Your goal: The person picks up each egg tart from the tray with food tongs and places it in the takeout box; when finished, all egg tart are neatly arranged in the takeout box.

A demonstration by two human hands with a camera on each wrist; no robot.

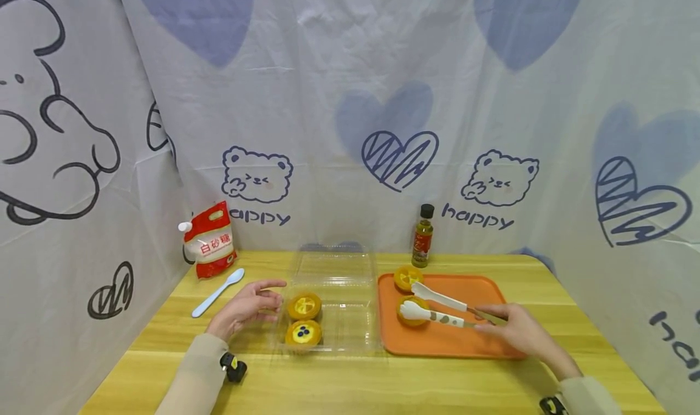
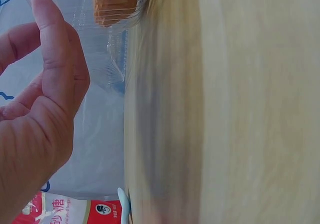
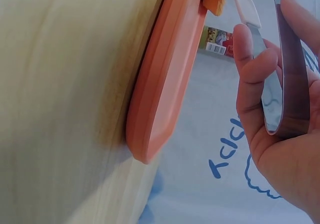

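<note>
My right hand (image 1: 516, 329) grips a pair of metal tongs (image 3: 295, 91) with white, brown-spotted tips. The tips are spread apart over the orange tray (image 1: 465, 347). One tip overlaps the front egg tart (image 1: 404, 321), and the other lies between it and the rear tart (image 1: 407, 276). My left hand (image 1: 254, 308) is beside the left wall of a clear plastic box (image 1: 350, 336), fingers loosely bent; whether they touch it I cannot tell. Its lid (image 1: 333, 266) stands raised at the back. Inside, a fruit-topped tart (image 1: 304, 306) sits behind a blueberry-topped tart (image 1: 303, 333).
A red and white sugar bag (image 1: 210, 242) stands at the back left, with a pale blue spoon (image 1: 219, 292) in front of it. Behind the tray is a dark-capped bottle (image 1: 422, 239). A printed cloth (image 1: 328, 208) hangs along the table's back and sides.
</note>
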